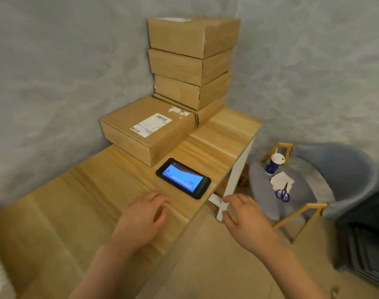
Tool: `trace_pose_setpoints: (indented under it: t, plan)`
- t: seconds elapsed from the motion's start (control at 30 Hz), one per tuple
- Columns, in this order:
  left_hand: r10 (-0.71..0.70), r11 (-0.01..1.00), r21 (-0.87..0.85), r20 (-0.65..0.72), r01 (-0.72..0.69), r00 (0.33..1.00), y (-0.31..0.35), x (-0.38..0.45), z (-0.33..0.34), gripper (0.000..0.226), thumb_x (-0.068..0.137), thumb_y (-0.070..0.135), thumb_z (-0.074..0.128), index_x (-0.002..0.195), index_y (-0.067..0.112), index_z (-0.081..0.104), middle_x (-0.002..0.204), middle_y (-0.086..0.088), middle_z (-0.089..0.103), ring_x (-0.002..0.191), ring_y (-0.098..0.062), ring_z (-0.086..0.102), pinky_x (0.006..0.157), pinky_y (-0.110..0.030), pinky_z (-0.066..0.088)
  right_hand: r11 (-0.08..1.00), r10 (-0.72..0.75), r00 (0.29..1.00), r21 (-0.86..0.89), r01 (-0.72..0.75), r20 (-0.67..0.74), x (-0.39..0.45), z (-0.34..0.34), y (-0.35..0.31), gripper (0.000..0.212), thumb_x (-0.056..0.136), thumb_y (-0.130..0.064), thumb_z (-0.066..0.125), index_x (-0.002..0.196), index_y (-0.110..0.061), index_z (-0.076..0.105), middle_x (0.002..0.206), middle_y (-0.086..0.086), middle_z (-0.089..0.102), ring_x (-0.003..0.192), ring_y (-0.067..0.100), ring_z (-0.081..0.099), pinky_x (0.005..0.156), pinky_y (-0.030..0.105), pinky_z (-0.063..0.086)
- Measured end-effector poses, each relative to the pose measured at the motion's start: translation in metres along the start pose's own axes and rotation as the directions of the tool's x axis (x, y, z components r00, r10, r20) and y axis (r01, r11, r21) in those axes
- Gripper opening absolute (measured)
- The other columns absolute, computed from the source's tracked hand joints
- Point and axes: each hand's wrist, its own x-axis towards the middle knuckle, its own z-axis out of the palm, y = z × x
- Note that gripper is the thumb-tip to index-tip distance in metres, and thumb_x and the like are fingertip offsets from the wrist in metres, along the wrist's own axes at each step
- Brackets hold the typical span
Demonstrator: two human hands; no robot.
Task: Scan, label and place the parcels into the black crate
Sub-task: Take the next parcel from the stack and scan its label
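Observation:
Several brown cardboard parcels are stacked in the back corner of the wooden table. In front of the stack lies one flat parcel with a white barcode label on top. A black handheld scanner with a lit blue screen lies face up near the table's right edge. My left hand rests on the table just in front of the scanner, fingers loosely curled and holding nothing. Past the table's edge, my right hand pinches a small white label at its fingertips.
A grey cushioned chair stands right of the table and carries a blue cup, white paper slips and blue-handled scissors. A dark, blurred container sits on the floor at far right. The table's white leg is beside my right hand.

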Motion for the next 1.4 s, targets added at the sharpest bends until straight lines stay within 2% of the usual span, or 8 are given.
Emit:
trace_pose_setpoints:
  t: [0.17,0.37,0.6,0.93,1.07,1.17,1.3,1.4]
  plan:
    - [-0.13,0.989,-0.085,-0.166,0.117,0.978,-0.027,0.054,-0.003,0.045,0.09,0.046,0.037,0.122,0.029,0.063,0.126,0.011,0.06,0.108,-0.011,0.06,0.084,-0.029,0.054,0.993,-0.096,0.995,0.072,0.098,-0.025,0.091,-0.004,0.006,0.033,0.098,-0.034,0.052,0.13,-0.027,0.055,0.125,-0.009,0.055,0.12,0.012,0.049,0.101,0.028,0.042]
    - [-0.335,0.915,-0.334,-0.312,0.228,0.889,-0.05,0.093,-0.004,0.038,0.094,0.018,0.06,0.128,0.033,0.053,0.127,0.023,0.047,0.12,0.003,0.048,0.102,-0.029,0.044,0.953,-0.074,0.997,0.292,0.077,-0.023,0.188,0.007,0.002,0.038,0.096,-0.027,0.058,0.133,-0.024,0.051,0.13,-0.004,0.052,0.096,0.006,0.053,0.082,0.022,0.039]
    - [-0.616,0.683,-0.646,-0.257,0.342,0.744,-0.052,0.11,0.015,0.064,0.097,0.023,0.059,0.147,0.045,0.027,0.145,0.019,0.037,0.126,0.011,0.043,0.104,-0.027,0.045,0.752,0.139,0.99,0.652,-0.092,-0.021,0.267,0.038,-0.005,0.06,0.096,-0.024,0.059,0.149,-0.027,0.032,0.136,-0.001,0.051,0.123,0.017,0.052,0.096,0.033,0.046]
    - [-0.68,0.668,-0.587,-0.233,0.457,0.695,-0.045,0.112,0.017,0.07,0.098,0.025,0.058,0.152,0.051,0.021,0.145,0.013,0.048,0.131,0.003,0.046,0.107,-0.022,0.04,0.839,-0.051,0.996,0.544,0.0,0.078,0.297,0.047,-0.008,0.084,0.094,-0.032,0.062,0.155,-0.041,0.005,0.156,-0.003,0.036,0.136,0.022,0.044,0.103,0.045,0.046]
    - [-0.734,0.607,-0.658,-0.249,0.446,0.631,-0.035,0.108,0.016,0.065,0.099,0.027,0.056,0.154,0.042,0.024,0.145,0.008,0.048,0.133,-0.004,0.045,0.112,-0.032,0.04,0.774,-0.113,0.991,0.631,0.046,0.066,0.294,0.045,0.0,0.076,0.095,-0.029,0.06,0.153,-0.042,0.014,0.141,-0.012,0.045,0.116,0.01,0.051,0.087,0.031,0.047]
    - [-0.783,0.545,-0.729,-0.266,0.414,0.562,-0.025,0.096,0.01,0.058,0.101,0.026,0.052,0.154,0.035,0.028,0.14,0.016,0.051,0.127,0.004,0.048,0.109,-0.028,0.041,0.718,-0.171,0.983,0.691,0.082,0.06,0.297,0.04,0.001,0.068,0.096,-0.024,0.059,0.154,-0.033,0.023,0.141,-0.015,0.044,0.108,0.003,0.053,0.078,0.018,0.042]
    - [-0.86,0.463,-0.801,-0.304,0.38,0.409,-0.018,0.069,0.002,0.048,0.104,0.025,0.046,0.151,0.027,0.035,0.122,0.031,0.052,0.103,0.029,0.049,0.083,0.003,0.039,0.752,-0.305,0.945,0.639,0.164,0.116,0.292,0.036,-0.014,0.049,0.097,-0.029,0.057,0.143,-0.027,0.041,0.125,-0.013,0.054,0.103,-0.002,0.052,0.077,0.015,0.041]
    - [-0.897,0.436,-0.814,-0.358,0.383,0.261,-0.014,0.047,-0.005,0.044,0.104,0.032,0.045,0.147,0.028,0.04,0.13,0.019,0.054,0.105,0.022,0.051,0.084,0.0,0.035,0.745,-0.402,0.906,0.623,0.239,0.134,0.287,0.035,-0.036,0.036,0.097,-0.028,0.058,0.132,-0.02,0.051,0.109,-0.012,0.059,0.099,-0.003,0.055,0.076,0.013,0.042]
